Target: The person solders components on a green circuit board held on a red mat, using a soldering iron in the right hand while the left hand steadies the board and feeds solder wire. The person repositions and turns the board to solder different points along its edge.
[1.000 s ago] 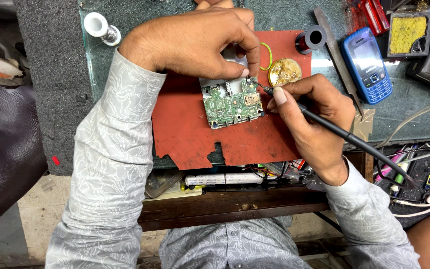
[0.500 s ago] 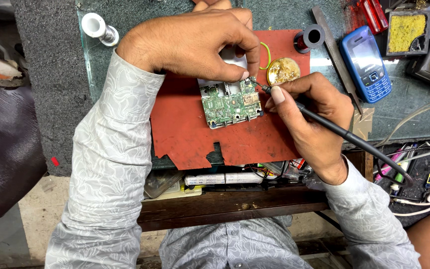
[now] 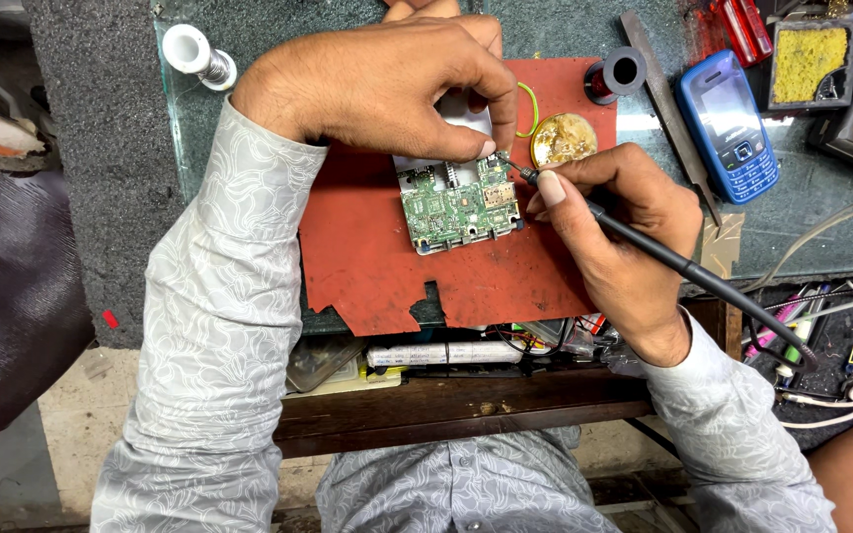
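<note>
A green circuit board (image 3: 458, 203) lies on a red mat (image 3: 367, 266) on a glass-topped bench. My left hand (image 3: 377, 84) reaches over from the left and pinches the board's upper right edge with fingertips. My right hand (image 3: 624, 237) grips a black soldering iron (image 3: 683, 266) like a pen. Its metal tip touches the board's upper right corner, just below my left fingertips. A round tin of yellowish flux (image 3: 563, 138) sits on the mat right behind the iron's tip.
A blue keypad phone (image 3: 728, 123) lies at the right, beside a metal blade (image 3: 665, 99). A solder spool (image 3: 199, 54) stands at the back left, a small red-wire spool (image 3: 614, 74) at the back. A yellow sponge tray (image 3: 810, 61) and tangled cables (image 3: 841, 336) fill the right.
The hands and the board have barely shifted. The iron's tip stays at the board's upper right corner.
</note>
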A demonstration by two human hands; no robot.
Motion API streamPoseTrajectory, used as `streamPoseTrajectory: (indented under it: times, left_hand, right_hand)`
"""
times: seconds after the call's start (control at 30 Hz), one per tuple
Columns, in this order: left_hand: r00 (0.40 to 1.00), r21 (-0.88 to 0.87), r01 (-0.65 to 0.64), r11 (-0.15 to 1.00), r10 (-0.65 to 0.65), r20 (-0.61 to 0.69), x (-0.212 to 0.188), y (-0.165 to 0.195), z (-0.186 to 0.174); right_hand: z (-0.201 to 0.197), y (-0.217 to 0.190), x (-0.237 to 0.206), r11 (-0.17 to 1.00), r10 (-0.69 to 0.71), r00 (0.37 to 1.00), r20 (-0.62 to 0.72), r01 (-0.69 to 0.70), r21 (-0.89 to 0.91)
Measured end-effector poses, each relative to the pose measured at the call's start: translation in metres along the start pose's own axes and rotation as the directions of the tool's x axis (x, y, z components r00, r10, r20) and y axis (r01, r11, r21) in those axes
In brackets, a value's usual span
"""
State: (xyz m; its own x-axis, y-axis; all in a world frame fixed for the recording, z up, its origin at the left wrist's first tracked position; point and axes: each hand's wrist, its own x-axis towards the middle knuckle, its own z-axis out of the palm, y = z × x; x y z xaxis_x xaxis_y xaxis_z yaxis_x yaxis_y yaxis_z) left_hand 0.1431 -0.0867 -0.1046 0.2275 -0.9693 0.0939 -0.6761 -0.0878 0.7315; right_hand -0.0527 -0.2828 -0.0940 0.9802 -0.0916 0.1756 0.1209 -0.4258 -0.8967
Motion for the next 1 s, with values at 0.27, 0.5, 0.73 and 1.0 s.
streamPoseTrajectory:
  times: [0.27,0.5,0.73,1.0]
  left_hand:
    - [1.0,0.015,0.003,1.0,-0.003,-0.008,0.0003,-0.0007,0.0001]
    - [1.0,0.031,0.008,1.0,-0.007,-0.012,-0.0002,0.0024,-0.0007]
    - [1.0,0.028,0.011,1.0,-0.011,-0.006,0.0004,0.0032,-0.0006]
    - [1.0,0.012,0.013,1.0,-0.013,-0.002,0.0004,0.0014,-0.0002]
  right_hand:
    - [0.0009,-0.0007,0.0,1.0,0.022,1.0,-0.004,-0.022,0.014]
    - [0.0012,-0.0005,0.0009,1.0,0.017,1.0,0.004,-0.017,0.025]
    - [0.0015,-0.0005,0.0002,1.0,0.014,1.0,-0.002,-0.014,0.016]
    - [0.0004,-0.0006,0.001,1.0,-0.002,1.0,0.0,0.002,-0.019]
